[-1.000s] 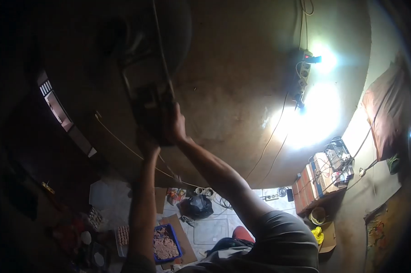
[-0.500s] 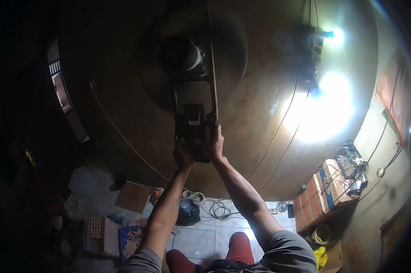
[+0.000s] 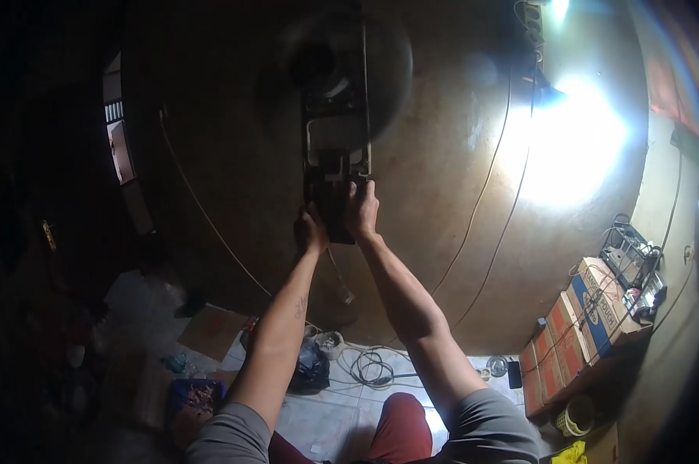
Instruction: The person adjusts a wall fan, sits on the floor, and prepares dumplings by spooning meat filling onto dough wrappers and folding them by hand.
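Observation:
An electric fan (image 3: 338,131) is held up at arm's length against the brown wall. It has a dark round motor at the top, a hazy disc around it that looks like turning blades, and a long frame down to a dark base. My left hand (image 3: 311,230) is closed on the left side of the base. Around the base's right side, my right hand (image 3: 362,209) is closed with the thumb upward. A pale cord (image 3: 339,277) with a small end piece hangs below the base. The fan's back and its contact with the wall are hidden.
Bright lamp light (image 3: 570,147) glares at the right, with cables running down the wall. Cardboard boxes (image 3: 585,317) stand at lower right, bearing a rack of electronics (image 3: 632,267). On the floor lie coiled cable (image 3: 372,367), a black plastic bag (image 3: 311,370) and a blue tray (image 3: 183,402).
The camera has tilted downward, so the wall, fan and hands appear higher. The cord hanging below the fan now shows. Both hands still hold the base, and my left leg shows less.

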`<act>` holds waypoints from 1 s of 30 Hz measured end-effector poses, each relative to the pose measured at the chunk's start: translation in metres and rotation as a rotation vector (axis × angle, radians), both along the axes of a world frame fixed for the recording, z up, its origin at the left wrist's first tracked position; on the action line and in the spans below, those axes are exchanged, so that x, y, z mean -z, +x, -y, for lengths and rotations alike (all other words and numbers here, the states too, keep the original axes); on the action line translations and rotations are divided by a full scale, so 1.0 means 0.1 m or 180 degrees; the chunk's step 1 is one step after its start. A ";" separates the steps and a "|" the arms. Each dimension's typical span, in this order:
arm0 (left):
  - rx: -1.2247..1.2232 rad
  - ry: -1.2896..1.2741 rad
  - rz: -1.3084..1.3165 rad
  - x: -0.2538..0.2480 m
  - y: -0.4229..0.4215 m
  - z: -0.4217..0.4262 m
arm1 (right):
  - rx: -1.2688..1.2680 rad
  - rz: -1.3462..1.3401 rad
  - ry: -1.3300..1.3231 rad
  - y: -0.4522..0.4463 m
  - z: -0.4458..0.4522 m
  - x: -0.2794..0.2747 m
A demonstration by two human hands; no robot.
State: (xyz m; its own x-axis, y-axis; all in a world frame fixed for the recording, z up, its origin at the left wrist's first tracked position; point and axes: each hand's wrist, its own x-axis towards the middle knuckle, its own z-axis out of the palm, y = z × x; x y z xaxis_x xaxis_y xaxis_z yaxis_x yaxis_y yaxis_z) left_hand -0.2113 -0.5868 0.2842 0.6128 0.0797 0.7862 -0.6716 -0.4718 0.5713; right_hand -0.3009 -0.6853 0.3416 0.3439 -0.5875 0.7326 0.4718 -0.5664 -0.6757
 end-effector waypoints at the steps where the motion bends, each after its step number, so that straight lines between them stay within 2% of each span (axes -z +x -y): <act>1: -0.0008 -0.0005 0.0026 -0.01 -0.04 0.03 | -0.0016 -0.0041 -0.0041 0.02 0.03 0.00; 4: -0.0162 -0.0218 -0.0182 0.06 -0.07 0.06 | -0.0045 -0.0290 0.0081 0.09 0.08 0.10; 6: 0.0080 -0.0098 -0.0709 0.18 0.06 0.11 | -0.0065 -0.0250 0.0039 0.14 0.11 0.23; 7: 0.0107 -0.0116 -0.0700 0.20 0.03 0.15 | -0.0096 -0.0238 0.0001 0.17 0.14 0.29; 9: 0.0510 -0.0516 -0.1193 0.28 -0.03 0.18 | -0.0072 -0.0393 0.0007 0.23 0.20 0.40; 12: 0.0588 -0.0873 -0.0861 1.05 0.95 0.47 | -0.0039 -0.0548 0.0060 0.28 0.20 0.57; 15: 0.0628 -0.0551 -0.1311 0.88 0.68 0.36 | -0.0021 -0.0527 0.0159 0.31 0.18 0.57; 19: 0.0808 -0.0552 -0.1581 0.69 0.56 0.38 | -0.0053 -0.0508 0.0216 0.46 0.25 0.60; 21: 0.0789 -0.0801 -0.1085 0.75 0.64 0.46 | -0.0084 -0.0562 0.0298 0.54 0.32 0.61; 24: 0.0393 -0.0543 -0.0847 1.05 1.20 0.71 | -0.0093 -0.0674 0.0397 0.67 0.43 0.60; 26: 0.0507 -0.0661 -0.0629 0.98 1.11 0.71 | -0.0064 -0.0766 0.0430 0.85 0.55 0.74; 28: 0.0658 -0.0795 -0.0378 0.92 1.04 0.79 | 0.0701 -0.0561 -0.0386 0.98 0.69 0.80; 29: 0.0379 -0.0835 -0.0097 0.93 1.06 0.85 | 0.0722 -0.0563 -0.0390 0.97 0.75 0.76; 30: 0.0097 -0.0871 0.0181 0.94 1.08 0.90 | 0.0618 -0.0935 -0.0437 0.95 0.82 0.73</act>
State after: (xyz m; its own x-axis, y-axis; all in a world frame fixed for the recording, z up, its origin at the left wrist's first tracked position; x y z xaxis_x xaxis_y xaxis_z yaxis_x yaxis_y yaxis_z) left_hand -0.1030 -0.6772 0.1899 0.5737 0.2759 0.7712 -0.7178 -0.2842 0.6356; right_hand -0.2058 -0.7671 0.2689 0.4429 -0.5655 0.6957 0.1440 -0.7210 -0.6778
